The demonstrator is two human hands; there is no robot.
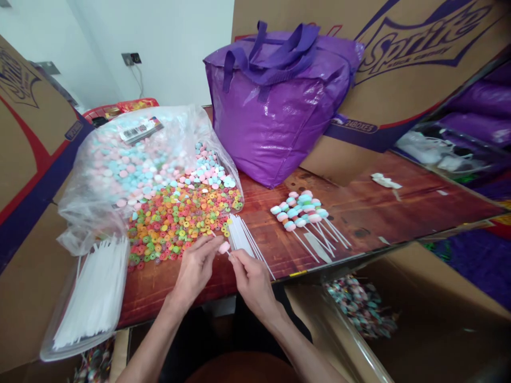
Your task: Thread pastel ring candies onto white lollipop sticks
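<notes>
Above the table's front edge, a pink round candy [224,248] sits on a thin white stick between my two hands. My left hand [196,268] pinches at the candy's left side. Pinched fingers of my right hand [253,279] grip the stick just below the candy. Loose white sticks [244,239] lie beside my right hand. Past my fingers spreads a pile of colourful ring candies [175,218], with pink, blue and white round candies [139,173] behind it in a clear plastic bag [85,143]. To the right lie several finished-looking candy skewers [301,210].
A clear tub of white sticks [91,298] stands at the front left. Behind the skewers sits a purple bag [275,111]. Cardboard boxes [399,106] flank the table [359,213]. An open carton below right holds wrapped candies [363,308].
</notes>
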